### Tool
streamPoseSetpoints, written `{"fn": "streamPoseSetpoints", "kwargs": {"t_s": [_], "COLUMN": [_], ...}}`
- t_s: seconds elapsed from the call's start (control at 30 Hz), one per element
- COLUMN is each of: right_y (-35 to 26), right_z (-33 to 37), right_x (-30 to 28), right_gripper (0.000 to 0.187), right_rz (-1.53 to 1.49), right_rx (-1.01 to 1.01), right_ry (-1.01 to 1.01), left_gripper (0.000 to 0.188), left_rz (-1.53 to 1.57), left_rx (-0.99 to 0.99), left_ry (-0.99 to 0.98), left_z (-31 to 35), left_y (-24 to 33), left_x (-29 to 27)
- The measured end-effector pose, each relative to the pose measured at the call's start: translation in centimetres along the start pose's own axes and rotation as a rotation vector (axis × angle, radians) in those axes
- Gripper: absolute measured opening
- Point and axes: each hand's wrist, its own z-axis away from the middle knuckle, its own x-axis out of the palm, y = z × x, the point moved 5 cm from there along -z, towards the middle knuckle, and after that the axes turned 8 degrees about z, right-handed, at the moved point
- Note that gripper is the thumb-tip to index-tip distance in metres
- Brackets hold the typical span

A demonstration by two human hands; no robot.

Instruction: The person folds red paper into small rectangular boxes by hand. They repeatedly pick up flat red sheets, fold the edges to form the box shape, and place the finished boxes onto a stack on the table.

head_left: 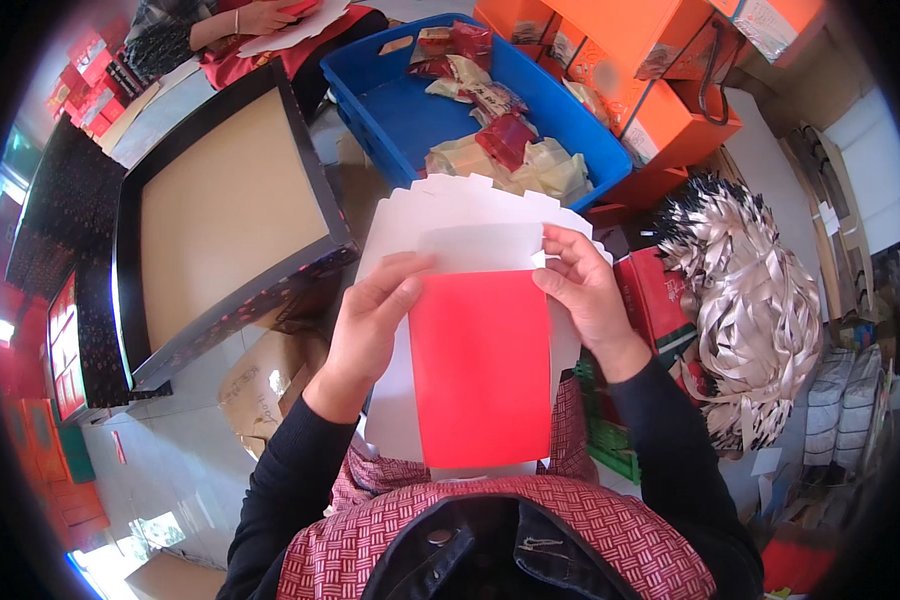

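Observation:
In front of me is a flat red cardboard sheet [482,370], with a pale white strip [485,245] along its far edge. My left hand [373,312] grips the far left corner, thumb by the red edge and fingers reaching over the white strip. At the far right corner, my right hand [592,292] pinches the sheet between thumb and fingers. Beneath it, white cut cardboard pieces [450,205] with notched edges lie across my lap; the red sheet covers much of them.
Beyond my hands stands a blue plastic crate [375,95] with wrapped packets. A large black-rimmed box [235,210] is at left. Orange gift boxes [670,120] are stacked far right, near a bundle of pale ribbons [755,310]. Another person's hand [263,17] works at far left.

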Motion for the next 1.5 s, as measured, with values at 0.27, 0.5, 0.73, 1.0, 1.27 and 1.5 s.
{"fn": "streamPoseSetpoints", "kwargs": {"t_s": [0.27,0.5,0.73,1.0,1.27,1.5], "right_y": [-0.4,0.4,-4.3,-7.4,-8.7,-9.9], "right_z": [0.6,0.9,-3.0,-6.1,-5.8,-4.6], "right_x": [0.4,0.0,-0.8,4.3,5.5,5.6], "right_gripper": [0.020,0.016,0.045,0.036,0.033,0.033], "right_rz": [0.105,-0.122,0.318,0.360,0.502,0.692], "right_rx": [-0.018,-0.159,0.024,0.383,0.224,0.000], "right_ry": [-0.020,0.140,-0.416,-0.861,-0.837,-0.769], "left_gripper": [0.028,0.027,0.020,0.017,0.022,0.036], "left_rz": [0.017,0.017,-0.121,-0.147,-0.126,-0.106], "left_rx": [0.018,0.060,0.176,0.229,0.275,0.315], "left_ry": [-0.018,-0.094,-0.142,-0.082,-0.107,-0.065], "left_z": [0.2,-0.2,0.1,0.4,0.5,0.8], "left_y": [0.3,-0.3,1.5,1.9,2.3,2.7], "left_x": [0.4,0.8,1.4,2.6,2.6,2.9]}}
